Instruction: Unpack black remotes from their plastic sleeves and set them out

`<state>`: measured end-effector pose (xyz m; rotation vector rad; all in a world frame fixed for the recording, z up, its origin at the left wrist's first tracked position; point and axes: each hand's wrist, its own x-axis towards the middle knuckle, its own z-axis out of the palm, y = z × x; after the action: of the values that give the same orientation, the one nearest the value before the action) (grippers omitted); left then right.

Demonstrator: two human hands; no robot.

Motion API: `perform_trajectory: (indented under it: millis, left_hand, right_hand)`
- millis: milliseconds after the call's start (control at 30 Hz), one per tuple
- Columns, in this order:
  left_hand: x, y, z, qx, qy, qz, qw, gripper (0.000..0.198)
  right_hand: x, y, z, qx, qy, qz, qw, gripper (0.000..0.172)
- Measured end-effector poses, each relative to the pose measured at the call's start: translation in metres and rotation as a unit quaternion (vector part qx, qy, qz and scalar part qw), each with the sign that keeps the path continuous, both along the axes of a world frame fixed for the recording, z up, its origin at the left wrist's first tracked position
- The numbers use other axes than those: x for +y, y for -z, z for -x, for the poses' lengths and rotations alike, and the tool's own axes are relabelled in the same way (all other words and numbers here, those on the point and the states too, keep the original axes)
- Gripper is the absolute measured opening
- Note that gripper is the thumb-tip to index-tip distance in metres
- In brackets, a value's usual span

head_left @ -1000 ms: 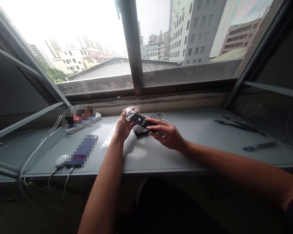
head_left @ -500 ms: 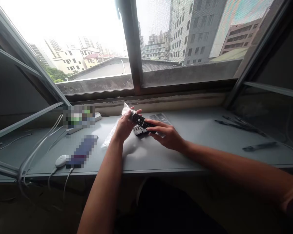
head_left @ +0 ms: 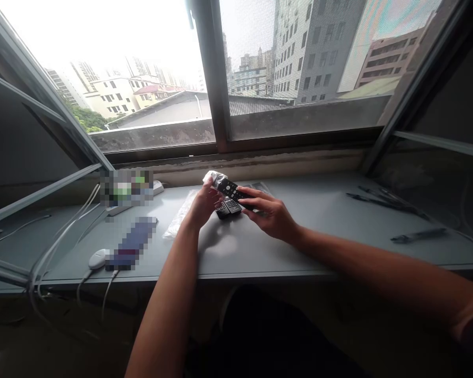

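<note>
As a black remote control (head_left: 232, 191) is held up between both hands, just above a grey window ledge (head_left: 236, 257) at lower centre of the frame, the fingers of the left hand (head_left: 207, 205) are seen closed around its far end, where crumpled clear plastic wrap (head_left: 213, 179) is bunched, while the fingers of the right hand (head_left: 270, 214) are curled over its near end in a light pinch. Directly beneath, a second remote control (head_left: 223, 211) is lying on the ledge, so a slip could be costly: if the grip is loosened on that slick wrap, the black remote could be dropped onto it and its buttons knocked. A loose clear plastic bag (head_left: 179, 216) is lying just left, where it could be snagged by a wrist. Toward the lower left, a white computer mouse (head_left: 98, 258) is kept well apart from the hands.
</note>
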<state>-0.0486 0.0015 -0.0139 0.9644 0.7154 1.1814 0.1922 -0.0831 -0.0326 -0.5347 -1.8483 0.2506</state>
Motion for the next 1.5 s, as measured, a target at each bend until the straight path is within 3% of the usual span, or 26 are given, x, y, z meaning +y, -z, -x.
perform_trajectory:
  millis: [200, 433, 900, 1067, 1167, 1300, 1400, 1500]
  left_hand:
    - [-0.002, -0.002, -0.003, 0.010, -0.027, -0.041, 0.999, 0.059]
    - [-0.010, -0.006, 0.000, 0.037, -0.009, -0.063, 0.997, 0.061]
    - [-0.011, -0.005, 0.002, 0.065, 0.024, -0.054, 0.996, 0.060]
    - [-0.008, -0.008, 0.006, 0.055, 0.041, -0.002, 0.998, 0.073]
    - [-0.008, -0.011, 0.006, 0.004, -0.011, -0.008, 1.000, 0.078]
    - [-0.005, -0.011, 0.004, -0.049, -0.101, -0.055, 0.992, 0.054]
    - [-0.001, -0.007, 0.003, -0.056, -0.112, -0.082, 0.989, 0.042]
    - [-0.001, -0.004, 0.001, -0.056, -0.099, -0.097, 0.989, 0.046]
  right_hand:
    - [0.000, 0.001, -0.001, 0.011, 0.013, 0.009, 1.000, 0.030]
    - [0.001, 0.002, -0.001, 0.024, 0.015, 0.014, 1.000, 0.032]
    - [-0.001, 0.000, -0.001, 0.019, -0.003, 0.006, 1.000, 0.039]
    - [-0.005, -0.004, 0.001, 0.017, -0.010, 0.004, 1.000, 0.040]
    - [-0.008, -0.005, 0.002, -0.003, -0.010, 0.014, 1.000, 0.038]
    - [-0.007, -0.004, 0.003, -0.024, -0.024, 0.014, 0.999, 0.039]
    - [-0.005, -0.002, 0.002, -0.039, -0.042, 0.016, 0.998, 0.041]
    - [-0.004, -0.001, 0.002, -0.043, -0.047, 0.018, 0.998, 0.043]
